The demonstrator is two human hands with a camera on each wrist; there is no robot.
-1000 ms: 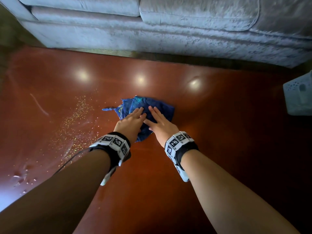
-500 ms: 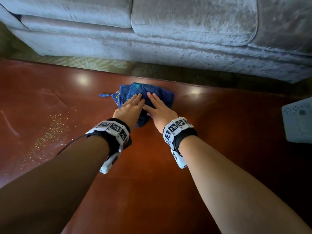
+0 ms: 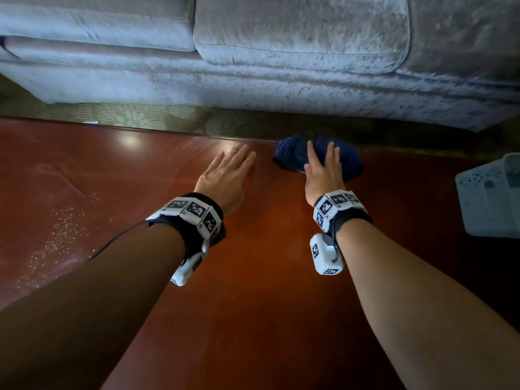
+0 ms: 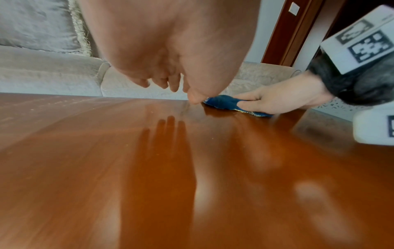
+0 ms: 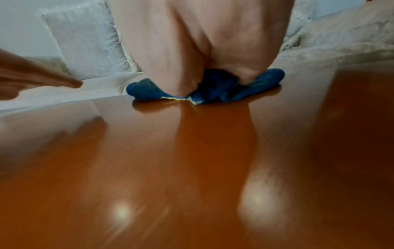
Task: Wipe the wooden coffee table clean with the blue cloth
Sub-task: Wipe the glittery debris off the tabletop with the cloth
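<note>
The blue cloth (image 3: 349, 161) lies bunched at the far edge of the glossy wooden coffee table (image 3: 253, 291). My right hand (image 3: 320, 161) lies on top of it with straight fingers and presses it down; the right wrist view shows the palm (image 5: 202, 50) bearing on the cloth (image 5: 264, 79). My left hand (image 3: 239, 160) is off the cloth, a short way to its left, fingers straight and holding nothing. In the left wrist view this hand (image 4: 164, 82) hovers just above the tabletop, with the cloth (image 4: 219, 102) beside it.
A grey sofa (image 3: 281, 52) runs along the far side, with a strip of carpet (image 3: 168, 116) between it and the table. A pale blue perforated box (image 3: 489, 198) stands at the right edge. Yellowish crumbs (image 3: 62, 235) and faint smears lie on the left part of the table.
Both hands pushed the cloth away to the far edge. The left hand has now come off the cloth, and the right hand alone has slid it to the right.
</note>
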